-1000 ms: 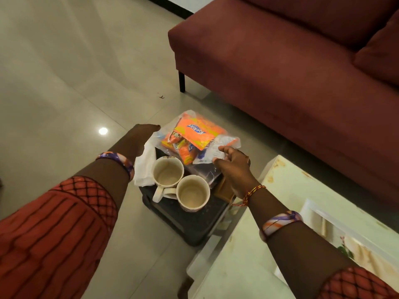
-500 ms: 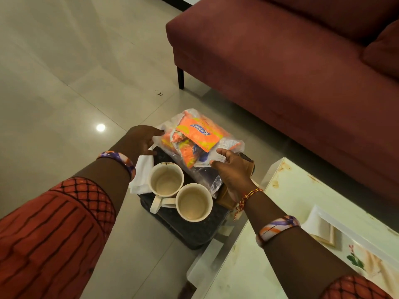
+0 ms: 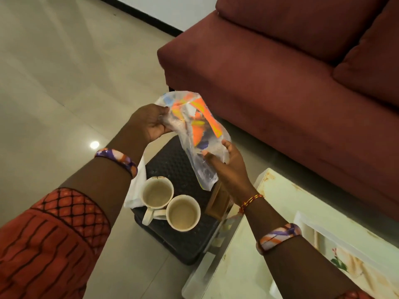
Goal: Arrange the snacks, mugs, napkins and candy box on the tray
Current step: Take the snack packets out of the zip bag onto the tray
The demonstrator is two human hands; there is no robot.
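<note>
A clear plastic bag of orange snack packets (image 3: 194, 124) hangs in the air above the black tray (image 3: 179, 238). My left hand (image 3: 149, 123) grips its upper left side and my right hand (image 3: 226, 162) holds its lower right side. Two cream mugs stand side by side on the tray, one (image 3: 156, 194) to the left and one (image 3: 183, 212) to the right. White napkins (image 3: 137, 186) lie along the tray's left edge, partly under my left forearm. A brown box (image 3: 217, 201) stands at the tray's right edge, partly hidden by my right wrist.
A dark red sofa (image 3: 291, 72) fills the upper right. A pale, painted low table (image 3: 291, 234) is at the lower right, touching the tray's side. Glossy beige floor tiles (image 3: 54, 83) spread to the left.
Both hands have lifted the snack bag off the far end of the tray and raised it into the air. The mugs, napkins and box have stayed in place.
</note>
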